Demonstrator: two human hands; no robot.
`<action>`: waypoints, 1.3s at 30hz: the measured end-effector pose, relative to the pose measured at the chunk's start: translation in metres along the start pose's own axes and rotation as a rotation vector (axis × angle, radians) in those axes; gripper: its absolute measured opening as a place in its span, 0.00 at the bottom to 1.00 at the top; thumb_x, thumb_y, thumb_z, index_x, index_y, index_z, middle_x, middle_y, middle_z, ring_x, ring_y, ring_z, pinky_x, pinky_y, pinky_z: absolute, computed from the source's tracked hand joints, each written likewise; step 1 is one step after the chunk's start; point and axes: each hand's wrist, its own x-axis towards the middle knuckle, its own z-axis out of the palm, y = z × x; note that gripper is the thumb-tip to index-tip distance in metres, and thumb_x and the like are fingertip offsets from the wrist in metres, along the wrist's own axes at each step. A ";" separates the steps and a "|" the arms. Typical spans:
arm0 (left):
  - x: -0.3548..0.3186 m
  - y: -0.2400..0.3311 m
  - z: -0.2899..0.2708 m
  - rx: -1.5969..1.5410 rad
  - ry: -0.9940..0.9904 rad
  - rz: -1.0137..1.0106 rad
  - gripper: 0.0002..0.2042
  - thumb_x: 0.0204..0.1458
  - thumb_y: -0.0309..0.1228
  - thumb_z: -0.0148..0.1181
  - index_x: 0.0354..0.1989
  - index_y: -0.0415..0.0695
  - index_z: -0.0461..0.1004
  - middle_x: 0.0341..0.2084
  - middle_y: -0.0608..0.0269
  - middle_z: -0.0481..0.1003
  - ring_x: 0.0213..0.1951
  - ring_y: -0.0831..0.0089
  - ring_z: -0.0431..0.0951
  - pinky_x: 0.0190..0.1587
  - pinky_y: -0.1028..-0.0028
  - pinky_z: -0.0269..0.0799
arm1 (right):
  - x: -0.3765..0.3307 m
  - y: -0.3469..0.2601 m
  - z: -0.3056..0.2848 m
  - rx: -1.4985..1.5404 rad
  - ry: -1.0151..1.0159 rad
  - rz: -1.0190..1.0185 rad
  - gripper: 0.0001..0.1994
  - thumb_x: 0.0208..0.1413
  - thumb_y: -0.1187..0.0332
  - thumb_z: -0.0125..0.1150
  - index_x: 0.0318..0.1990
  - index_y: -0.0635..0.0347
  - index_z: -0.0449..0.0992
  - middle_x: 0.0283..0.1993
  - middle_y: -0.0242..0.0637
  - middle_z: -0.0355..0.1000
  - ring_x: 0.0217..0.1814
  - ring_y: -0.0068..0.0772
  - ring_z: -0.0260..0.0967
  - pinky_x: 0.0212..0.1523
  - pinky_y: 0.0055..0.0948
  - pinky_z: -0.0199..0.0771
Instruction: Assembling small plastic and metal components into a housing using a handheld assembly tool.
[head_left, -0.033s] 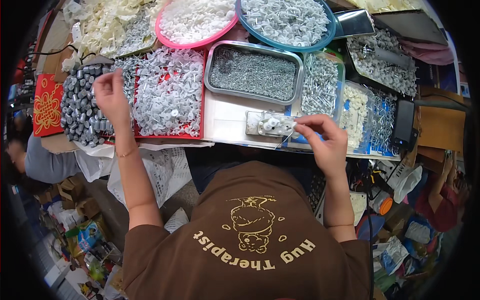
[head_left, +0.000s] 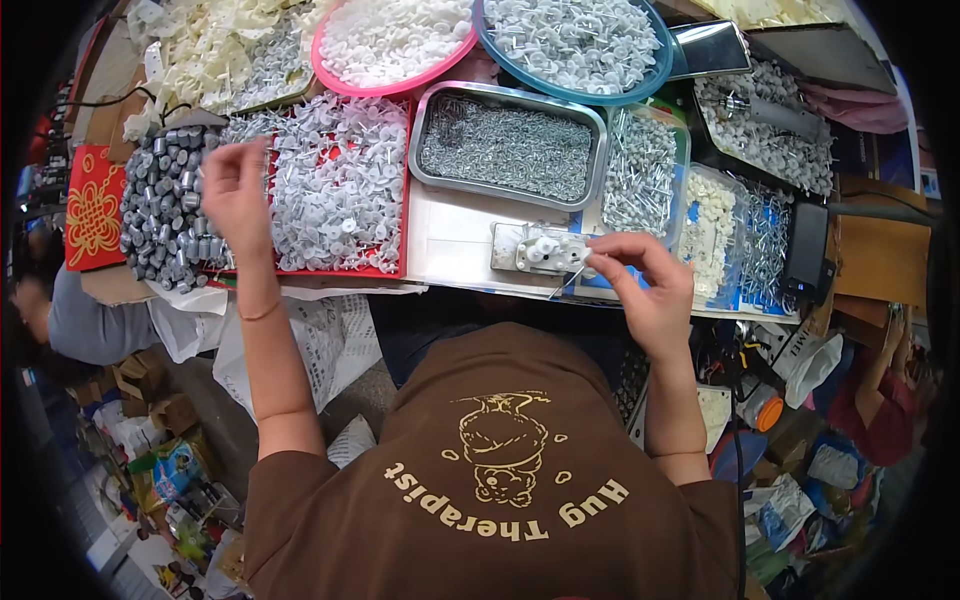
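Note:
My left hand (head_left: 238,200) is raised between a heap of small grey metal cylinders (head_left: 172,215) and a red tray (head_left: 407,215) of white plastic discs with metal pins. Its fingers are bent and blurred, so whether they hold anything is hidden. My right hand (head_left: 655,290) pinches a small white piece (head_left: 590,256) between thumb and index finger. That piece is at the right end of a small metal block (head_left: 508,247) with white round parts (head_left: 543,248) on top. A thin pin or rod slants down beside the pinching fingertips.
Behind the block stands a metal tray (head_left: 598,180) of tiny metal pins. Farther back are a pink-rimmed basin (head_left: 318,62) and a teal-rimmed basin (head_left: 660,75) of white parts. Clear boxes and a black adapter (head_left: 806,250) line the right side. A red card (head_left: 93,210) lies far left.
My left hand has moved to the right, from above the grey cylinders toward the red tray. My right hand stays by the block, almost unmoved.

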 end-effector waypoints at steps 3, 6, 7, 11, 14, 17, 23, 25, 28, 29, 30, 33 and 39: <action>-0.041 0.048 0.039 -0.191 -0.239 -0.198 0.05 0.57 0.20 0.64 0.41 0.38 0.79 0.35 0.66 0.80 0.37 0.82 0.77 0.42 0.81 0.72 | -0.003 0.000 0.006 -0.205 0.002 -0.324 0.03 0.53 0.77 0.71 0.34 0.65 0.81 0.35 0.37 0.79 0.34 0.24 0.76 0.37 0.22 0.74; -0.071 0.082 0.063 -0.339 -0.403 -0.454 0.09 0.58 0.20 0.62 0.46 0.37 0.80 0.35 0.66 0.80 0.37 0.82 0.77 0.43 0.82 0.72 | -0.007 0.008 0.011 -0.195 0.028 -0.224 0.04 0.52 0.77 0.71 0.34 0.65 0.82 0.31 0.35 0.79 0.29 0.22 0.75 0.32 0.21 0.73; -0.078 0.091 0.068 -0.396 -0.483 -0.503 0.09 0.58 0.20 0.61 0.46 0.37 0.81 0.35 0.66 0.80 0.38 0.81 0.77 0.43 0.81 0.72 | -0.010 0.009 0.013 -0.195 0.027 -0.224 0.04 0.52 0.77 0.71 0.34 0.65 0.82 0.31 0.35 0.79 0.29 0.22 0.75 0.32 0.21 0.73; -0.103 0.107 0.093 -0.376 -0.688 -0.320 0.10 0.59 0.21 0.60 0.46 0.36 0.82 0.37 0.65 0.79 0.40 0.77 0.77 0.46 0.79 0.70 | -0.012 0.012 0.017 -0.373 -0.022 -0.338 0.04 0.52 0.75 0.71 0.34 0.63 0.82 0.31 0.35 0.80 0.26 0.21 0.76 0.25 0.21 0.72; -0.116 0.124 0.102 -0.197 -0.755 -0.186 0.09 0.57 0.19 0.61 0.45 0.33 0.82 0.38 0.61 0.81 0.42 0.76 0.79 0.47 0.78 0.73 | -0.010 0.013 0.021 -0.506 -0.048 -0.424 0.05 0.53 0.74 0.71 0.35 0.62 0.81 0.30 0.36 0.80 0.25 0.23 0.77 0.23 0.22 0.72; -0.130 0.129 0.110 -0.229 -0.653 -0.108 0.09 0.55 0.15 0.61 0.44 0.34 0.81 0.38 0.54 0.84 0.41 0.71 0.85 0.46 0.74 0.81 | -0.002 0.014 0.023 -0.547 -0.070 -0.447 0.05 0.54 0.73 0.71 0.36 0.61 0.81 0.28 0.36 0.79 0.23 0.25 0.76 0.23 0.23 0.72; -0.143 0.118 0.112 -0.222 -0.661 -0.056 0.07 0.54 0.16 0.62 0.40 0.36 0.79 0.34 0.55 0.83 0.36 0.66 0.86 0.38 0.72 0.80 | 0.006 0.022 0.023 -0.550 -0.065 -0.504 0.06 0.55 0.71 0.70 0.38 0.59 0.81 0.26 0.37 0.78 0.20 0.27 0.74 0.22 0.25 0.70; -0.143 0.117 0.113 -0.199 -0.692 -0.052 0.07 0.53 0.16 0.62 0.40 0.36 0.79 0.33 0.54 0.83 0.35 0.65 0.85 0.37 0.72 0.79 | 0.004 0.022 0.024 -0.565 -0.065 -0.499 0.05 0.55 0.71 0.70 0.38 0.59 0.81 0.25 0.37 0.78 0.20 0.27 0.74 0.21 0.25 0.70; -0.143 0.122 0.112 -0.127 -0.748 -0.018 0.09 0.53 0.13 0.60 0.40 0.37 0.79 0.35 0.57 0.83 0.37 0.68 0.85 0.42 0.72 0.80 | 0.006 0.018 0.023 -0.573 -0.051 -0.475 0.05 0.55 0.71 0.70 0.37 0.58 0.81 0.26 0.36 0.78 0.20 0.28 0.74 0.21 0.27 0.70; -0.145 0.121 0.112 -0.094 -0.724 0.059 0.09 0.52 0.13 0.61 0.40 0.38 0.79 0.35 0.56 0.83 0.37 0.65 0.85 0.40 0.72 0.80 | 0.005 0.017 0.024 -0.586 -0.059 -0.490 0.06 0.54 0.70 0.71 0.37 0.58 0.81 0.26 0.36 0.78 0.20 0.29 0.74 0.22 0.27 0.70; -0.145 0.122 0.113 -0.058 -0.699 0.135 0.10 0.52 0.13 0.61 0.39 0.39 0.79 0.34 0.55 0.82 0.36 0.63 0.85 0.38 0.71 0.80 | 0.006 0.016 0.023 -0.595 -0.069 -0.505 0.06 0.54 0.70 0.71 0.37 0.58 0.81 0.26 0.36 0.78 0.20 0.30 0.74 0.22 0.28 0.70; -0.133 0.138 0.113 0.020 -0.670 0.270 0.11 0.48 0.15 0.65 0.39 0.41 0.80 0.33 0.59 0.82 0.36 0.63 0.82 0.44 0.65 0.74 | 0.010 0.014 0.023 -0.579 -0.081 -0.489 0.06 0.54 0.69 0.71 0.37 0.59 0.81 0.27 0.37 0.78 0.21 0.33 0.74 0.23 0.29 0.71; -0.139 0.120 0.114 0.046 -0.663 0.179 0.10 0.45 0.18 0.63 0.35 0.44 0.76 0.34 0.67 0.78 0.37 0.65 0.76 0.51 0.62 0.62 | 0.010 0.009 0.021 -0.563 -0.126 -0.431 0.06 0.54 0.68 0.71 0.37 0.59 0.81 0.26 0.38 0.77 0.22 0.34 0.75 0.24 0.29 0.71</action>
